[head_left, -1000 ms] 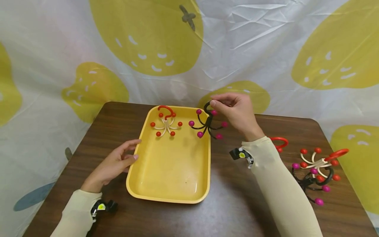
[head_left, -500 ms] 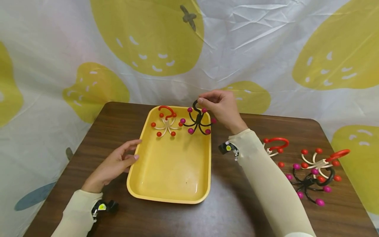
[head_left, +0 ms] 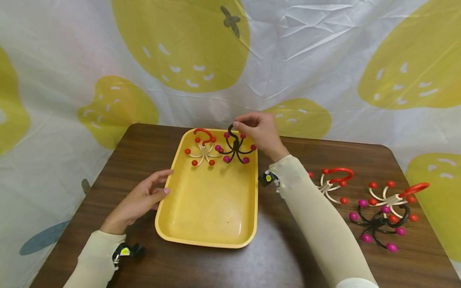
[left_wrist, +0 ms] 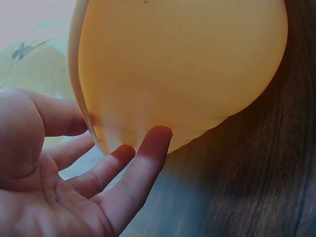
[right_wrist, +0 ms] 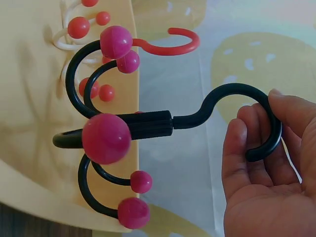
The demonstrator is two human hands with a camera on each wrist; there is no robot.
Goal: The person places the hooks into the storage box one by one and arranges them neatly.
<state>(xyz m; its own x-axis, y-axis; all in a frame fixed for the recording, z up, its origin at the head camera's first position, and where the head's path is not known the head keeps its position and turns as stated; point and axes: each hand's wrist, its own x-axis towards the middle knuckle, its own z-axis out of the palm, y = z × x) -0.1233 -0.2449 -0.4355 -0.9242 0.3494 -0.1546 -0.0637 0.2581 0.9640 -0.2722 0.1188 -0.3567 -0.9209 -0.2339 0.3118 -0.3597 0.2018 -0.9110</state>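
Observation:
My right hand (head_left: 262,134) pinches a black multi-arm hanger hook (head_left: 236,146) with magenta ball tips by its curved top. The hook hangs upright over the far right part of the yellow tray (head_left: 167,237). In the right wrist view the black hook (right_wrist: 148,123) shows large, the right hand (right_wrist: 271,168) at the end of its curve. Left of it in the tray stands a white hanger hook (head_left: 203,150) with red balls and a red top. My left hand (head_left: 142,198) rests at the tray's left side, fingertips (left_wrist: 157,138) against the outer wall in the left wrist view.
On the right of the brown table (head_left: 295,256) lie a white-and-red hanger hook (head_left: 327,187), partly behind the right sleeve, another white-and-red one (head_left: 392,199), and a black-and-magenta one (head_left: 376,224) overlapping it. A fruit-patterned curtain (head_left: 201,104) hangs behind the table.
My right hand has carried the black hanger hook leftward, from the tray's right edge to beside the white-and-red hook. The left hand stays at the tray's side.

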